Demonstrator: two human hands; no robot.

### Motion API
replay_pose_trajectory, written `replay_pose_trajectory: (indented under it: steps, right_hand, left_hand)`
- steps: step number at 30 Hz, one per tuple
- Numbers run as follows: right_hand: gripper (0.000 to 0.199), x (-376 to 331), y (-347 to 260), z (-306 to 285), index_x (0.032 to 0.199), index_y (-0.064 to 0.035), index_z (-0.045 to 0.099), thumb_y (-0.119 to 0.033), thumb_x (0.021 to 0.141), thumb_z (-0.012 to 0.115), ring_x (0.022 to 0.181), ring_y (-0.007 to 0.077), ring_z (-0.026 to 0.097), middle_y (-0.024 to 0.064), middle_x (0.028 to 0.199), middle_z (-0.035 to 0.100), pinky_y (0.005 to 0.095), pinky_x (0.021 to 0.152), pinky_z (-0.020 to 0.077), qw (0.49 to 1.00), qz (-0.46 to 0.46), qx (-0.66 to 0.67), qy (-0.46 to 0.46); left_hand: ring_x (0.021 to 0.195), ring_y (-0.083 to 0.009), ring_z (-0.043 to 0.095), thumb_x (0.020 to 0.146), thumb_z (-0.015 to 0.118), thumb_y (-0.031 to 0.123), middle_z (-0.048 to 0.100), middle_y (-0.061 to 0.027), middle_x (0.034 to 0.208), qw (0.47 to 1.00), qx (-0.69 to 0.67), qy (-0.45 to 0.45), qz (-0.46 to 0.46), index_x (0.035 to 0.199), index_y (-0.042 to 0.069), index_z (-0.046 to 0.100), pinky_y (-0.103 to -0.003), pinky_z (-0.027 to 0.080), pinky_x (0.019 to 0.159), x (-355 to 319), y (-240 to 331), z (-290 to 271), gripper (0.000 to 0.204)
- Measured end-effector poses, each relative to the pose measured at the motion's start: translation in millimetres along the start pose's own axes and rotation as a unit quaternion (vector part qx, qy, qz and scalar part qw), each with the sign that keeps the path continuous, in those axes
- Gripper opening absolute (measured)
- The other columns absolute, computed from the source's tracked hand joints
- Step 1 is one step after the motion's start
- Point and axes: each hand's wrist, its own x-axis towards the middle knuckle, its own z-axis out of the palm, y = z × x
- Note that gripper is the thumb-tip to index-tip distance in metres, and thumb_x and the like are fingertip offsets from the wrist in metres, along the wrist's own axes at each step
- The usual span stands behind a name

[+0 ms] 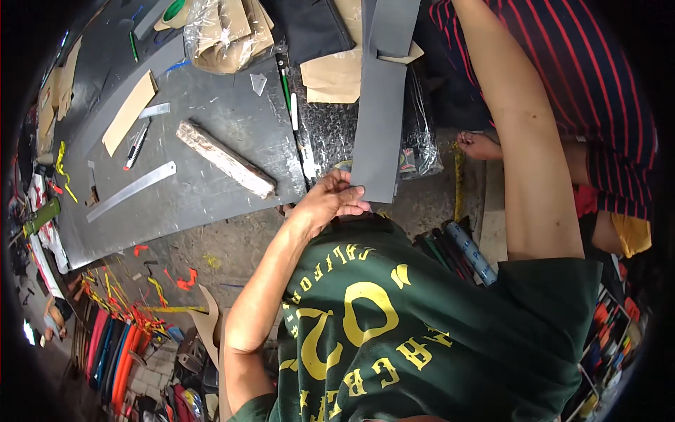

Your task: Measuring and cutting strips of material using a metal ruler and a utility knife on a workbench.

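Note:
My left hand pinches the near left corner of a long dark grey strip between thumb and fingers. The strip looks like flat sheet material and runs away from me past the top edge. A piece of brown paper pokes out from a slit or overlap partway along it. My right arm reaches far forward on the right; its hand lies beyond the upper edge. Left of the strip are brown paper sheets, a folded black piece, a white pen and a green pen.
On the dark table lie a plastic-wrapped bar, a cutter knife, a steel ruler and bagged brown paper pieces. At right is a person in striped clothing, with a bare foot. Colourful rolls stand lower left.

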Motion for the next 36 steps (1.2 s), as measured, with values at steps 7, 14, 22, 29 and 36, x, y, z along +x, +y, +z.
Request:
replay_pose_trajectory:
  steps: [7,14,22,29,36]
  right_hand:
    - [0.038,27.9,47.0,73.2,0.115,-0.0085,0.074,-0.003,0.087,0.049,0.101,0.0344,0.07,0.0205,0.11,0.074,0.0398,0.089,0.0549,0.996,-0.038,0.075,-0.01]
    - [0.04,23.2,50.1,100.9,0.116,-0.0056,0.074,0.0,0.086,0.048,0.105,0.0343,0.069,0.0199,0.113,0.074,0.0383,0.094,0.0533,0.995,0.016,0.097,-0.019]
    - [0.039,19.9,47.9,97.3,0.116,-0.0061,0.074,-0.001,0.087,0.048,0.105,0.0335,0.069,0.0199,0.113,0.074,0.0385,0.095,0.0531,0.982,0.1,0.161,-0.016]
    - [0.036,17.9,48.3,103.0,0.115,-0.0064,0.074,-0.003,0.089,0.05,0.104,0.0325,0.07,0.0196,0.111,0.075,0.0391,0.094,0.0534,0.978,0.112,0.174,0.012]
    - [0.027,6.5,28.5,108.1,0.114,-0.0063,0.074,-0.015,0.093,0.059,0.106,0.0317,0.07,0.0191,0.111,0.075,0.0402,0.094,0.0531,0.973,0.144,0.178,0.026]
  left_hand:
    - [0.096,-0.0232,0.073,0.108,0.058,0.018,0.064,-0.0094,0.111,0.996,0.027,0.08,0.023,0.122,0.004,0.05,-0.033,0.061,0.084,15.0,-27.1,12.2,0.021]
    - [0.085,-0.0186,0.073,0.108,0.059,0.021,0.068,-0.0087,0.099,0.988,0.113,0.103,0.037,0.116,0.001,0.053,-0.031,0.06,0.075,15.6,-28.7,7.7,0.023]
    - [0.078,-0.0163,0.073,0.1,0.068,0.01,0.072,-0.0106,0.089,0.965,0.19,0.165,0.069,0.108,-0.004,0.057,-0.029,0.059,0.066,8.2,-21.1,24.7,0.019]
    - [0.081,-0.0197,0.074,0.102,0.063,0.004,0.07,-0.0129,0.095,0.982,0.125,0.132,0.06,0.109,-0.005,0.055,-0.031,0.062,0.07,15.7,-30.7,11.6,0.013]
    - [0.085,-0.0203,0.074,0.104,0.059,0.002,0.068,-0.0123,0.097,0.986,0.097,0.12,0.057,0.11,-0.004,0.055,-0.031,0.064,0.074,12.4,-34.2,8.2,0.009]
